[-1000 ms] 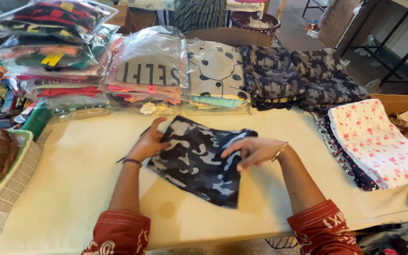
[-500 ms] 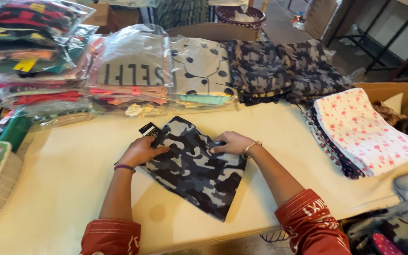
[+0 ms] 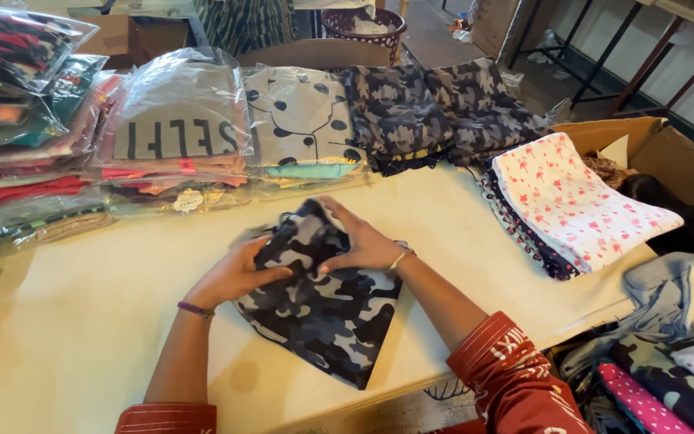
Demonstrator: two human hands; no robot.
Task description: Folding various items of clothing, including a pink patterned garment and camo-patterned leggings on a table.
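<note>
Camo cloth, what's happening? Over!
Left hand and right hand flat on camo cloth. Cloth lying on table. Nothing in the way.

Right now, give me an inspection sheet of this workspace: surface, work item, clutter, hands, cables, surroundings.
Surface: pale table, faint round stain near the front edge.
Work item: camouflage garment, partly folded, flat on the table.
Clutter: bagged folded clothes stacked along the back; camouflage stack; pink-print white fabric pile at right.
Hands: left hand and right hand both pressing the garment's upper part; bracelet on each wrist.
Cables: nothing seen.
Surroundings: open cardboard box at right, loose garments below the table edge, basket behind.
</note>
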